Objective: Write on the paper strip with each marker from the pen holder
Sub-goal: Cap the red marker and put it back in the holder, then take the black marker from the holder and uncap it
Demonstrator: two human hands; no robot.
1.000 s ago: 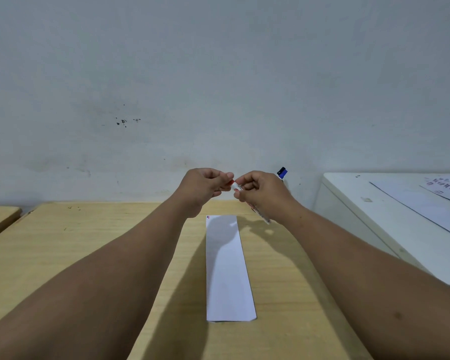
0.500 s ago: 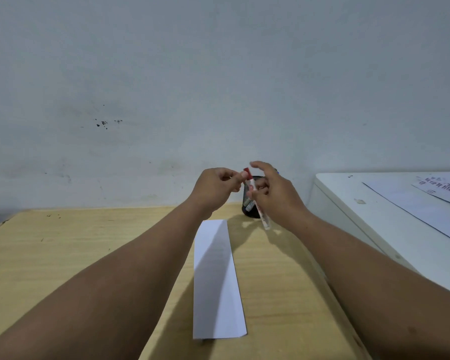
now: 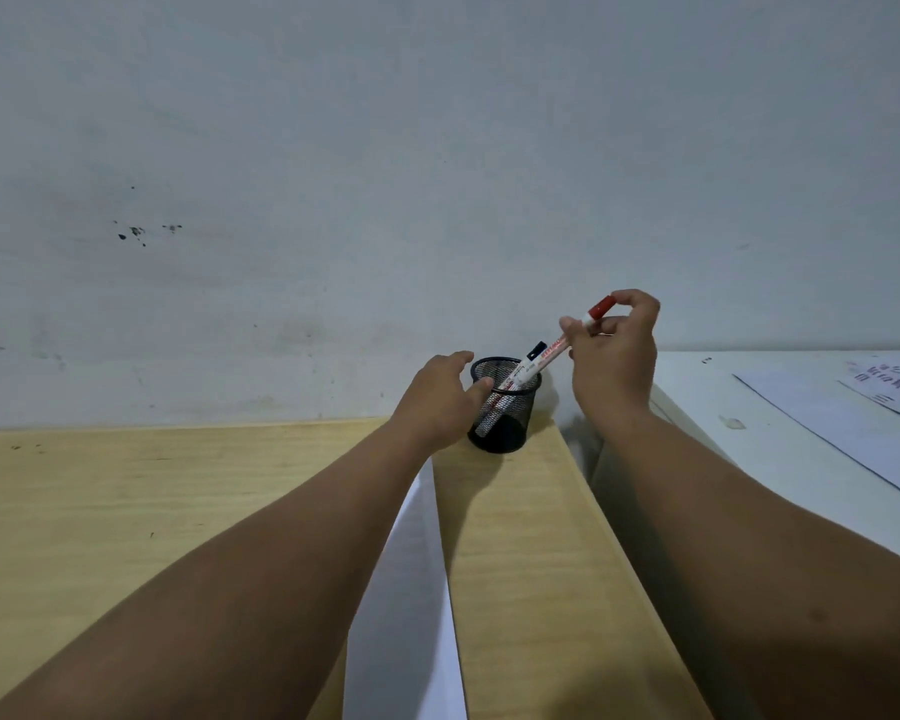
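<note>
The pen holder stands near the wooden surface's right edge, by the wall. The right hand pinches the red-capped marker, now lowered into the holder. The left hand, loosely spread, seems to touch its mesh. The paper strip lies between the forearms

Both hands outstretched: left loosely spread, right raised, fingertips pinched.

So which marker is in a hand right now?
The red-capped marker, pinched in the right hand; the black-capped marker stands free in the mesh pen holder.
</note>
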